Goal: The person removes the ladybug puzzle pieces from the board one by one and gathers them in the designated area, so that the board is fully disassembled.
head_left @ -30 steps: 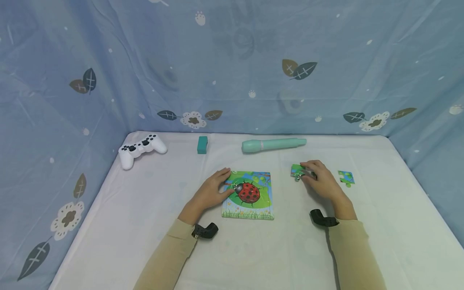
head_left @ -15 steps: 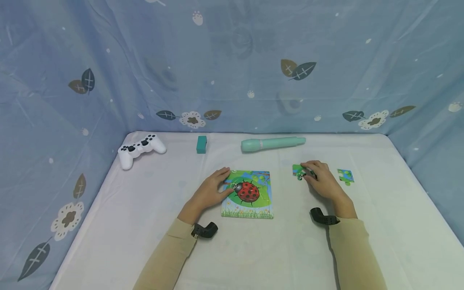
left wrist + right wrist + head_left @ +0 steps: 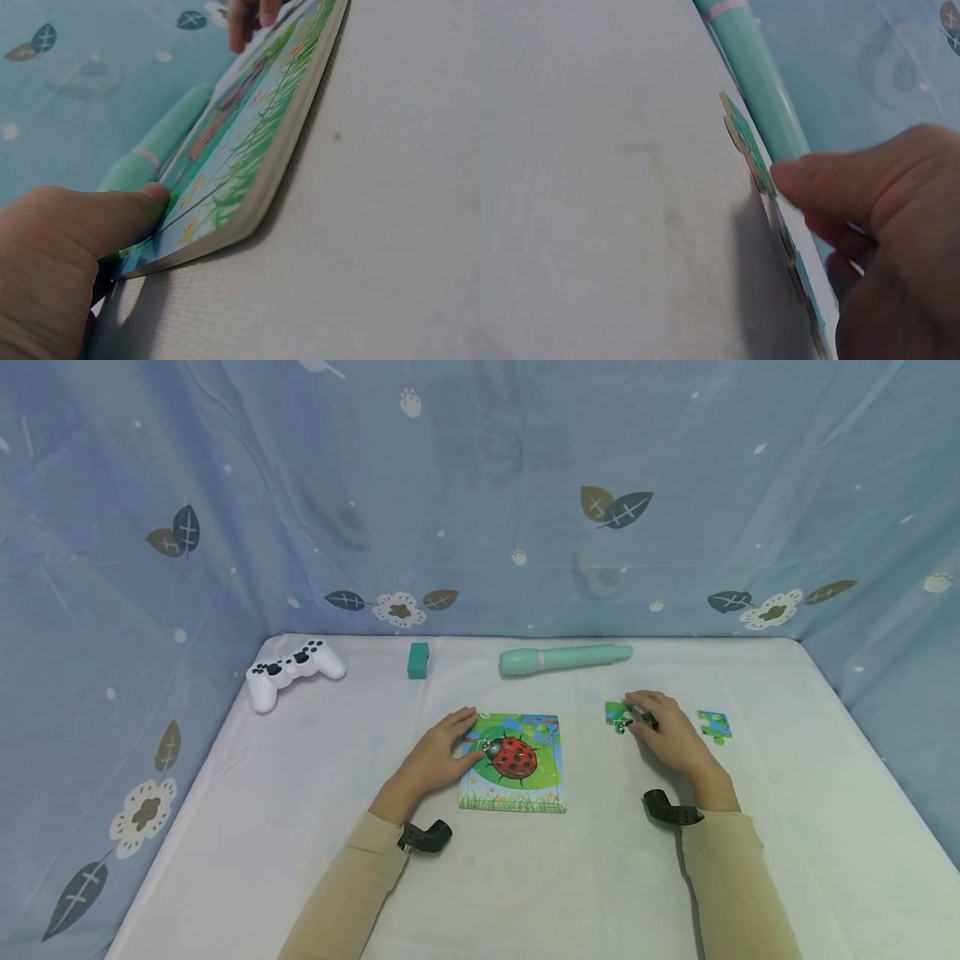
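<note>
A square ladybug jigsaw puzzle lies in the middle of the table. My left hand rests along its left side, thumb on the printed face and fingers at the top left corner. In the left wrist view the thumb presses on the puzzle near a corner. My right hand is at a green puzzle piece, index finger at its upper edge and thumb at its lower right. The right wrist view shows fingertips right at the edge of this piece, low on the cloth. A dark green bit shows between thumb and fingers.
Right of my right hand lies a blue and green puzzle piece. A mint green microphone-shaped object lies behind the puzzle. Farther left are a teal block and a white game controller. A blue patterned curtain borders the table.
The green piece has turned a little and shifted slightly right at my right fingertips in the first half second. My left hand and the ladybug puzzle have stayed in place.
</note>
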`<control>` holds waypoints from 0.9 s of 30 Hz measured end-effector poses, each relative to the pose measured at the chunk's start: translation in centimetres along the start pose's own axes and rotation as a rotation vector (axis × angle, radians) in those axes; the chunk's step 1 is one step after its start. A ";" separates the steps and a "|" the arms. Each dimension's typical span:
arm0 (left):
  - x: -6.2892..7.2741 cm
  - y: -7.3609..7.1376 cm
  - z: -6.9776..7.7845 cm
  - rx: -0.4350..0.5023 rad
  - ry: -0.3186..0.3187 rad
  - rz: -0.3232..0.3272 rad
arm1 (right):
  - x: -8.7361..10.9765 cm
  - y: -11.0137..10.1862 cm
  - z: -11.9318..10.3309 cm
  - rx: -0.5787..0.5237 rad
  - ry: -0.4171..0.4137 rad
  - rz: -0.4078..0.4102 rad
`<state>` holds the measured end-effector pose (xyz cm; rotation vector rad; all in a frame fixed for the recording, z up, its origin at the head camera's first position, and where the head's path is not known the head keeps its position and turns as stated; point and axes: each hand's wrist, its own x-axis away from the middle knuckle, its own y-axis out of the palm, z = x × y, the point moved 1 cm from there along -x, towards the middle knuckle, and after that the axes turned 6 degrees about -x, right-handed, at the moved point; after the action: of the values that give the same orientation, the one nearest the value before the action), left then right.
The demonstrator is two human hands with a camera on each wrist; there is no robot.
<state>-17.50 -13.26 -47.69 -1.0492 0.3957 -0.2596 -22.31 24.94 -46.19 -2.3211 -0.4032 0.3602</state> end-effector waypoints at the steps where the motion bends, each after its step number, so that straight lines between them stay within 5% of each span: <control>1: 0.0 0.1 0.0 -0.001 0.002 0.002 | 0.0 -0.1 -0.1 -0.012 0.010 0.003; 8: 0.0 0.4 -0.2 0.022 0.047 0.036 | 0.3 -0.6 -1.5 -0.160 0.052 -0.011; 14: 0.0 0.2 0.2 0.032 0.078 0.056 | 0.6 0.7 -3.7 -0.238 0.000 -0.092; 27: 0.8 0.5 4.0 0.015 0.248 -0.065 | 1.7 6.1 -8.2 -0.220 -0.131 -0.181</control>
<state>-15.02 -10.21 -46.55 -1.0193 0.5820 -0.4522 -16.61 16.36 -45.13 -2.4560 -0.7451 0.3974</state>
